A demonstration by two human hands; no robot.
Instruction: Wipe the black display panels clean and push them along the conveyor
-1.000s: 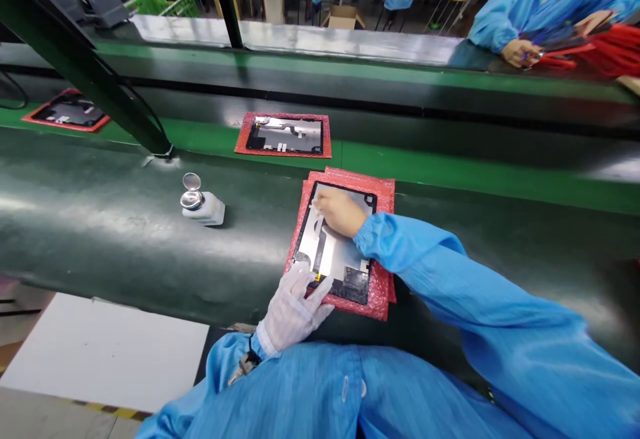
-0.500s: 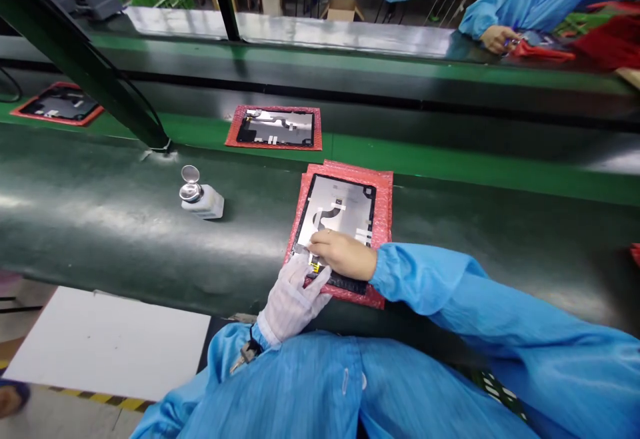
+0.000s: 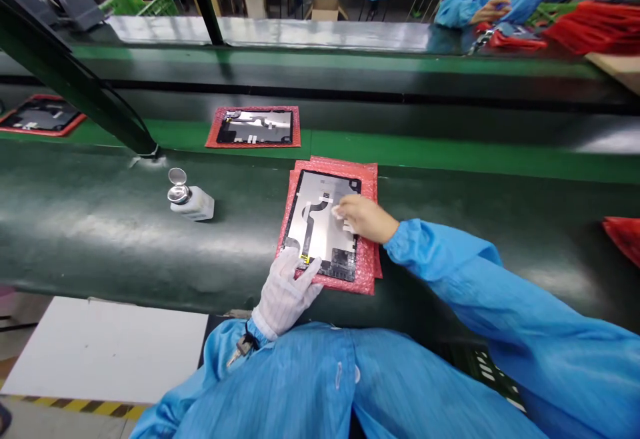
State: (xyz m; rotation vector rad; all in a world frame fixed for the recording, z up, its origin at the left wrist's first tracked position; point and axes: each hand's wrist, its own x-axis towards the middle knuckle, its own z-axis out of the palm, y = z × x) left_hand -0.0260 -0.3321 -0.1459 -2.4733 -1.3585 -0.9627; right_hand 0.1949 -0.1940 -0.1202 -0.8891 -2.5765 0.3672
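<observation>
Two hands worked on a black-framed tablet panel point(image 3: 313, 226), which lay on a red bubble-wrap pad point(image 3: 370, 182) mid-frame on the dark green surface point(image 3: 100, 246). The bare right hand point(image 3: 365, 219) had moved up from the panel's lower edge to its upper right, its fingers point(image 3: 353, 207) clenched on a white wipe point(image 3: 337, 212) against the silver sheet. The gloved left hand point(image 3: 285, 292) stayed at the lower edge, fingers loosely spread and gripping nothing. A solvent dispenser bottle point(image 3: 190, 204) stood well apart at left.
</observation>
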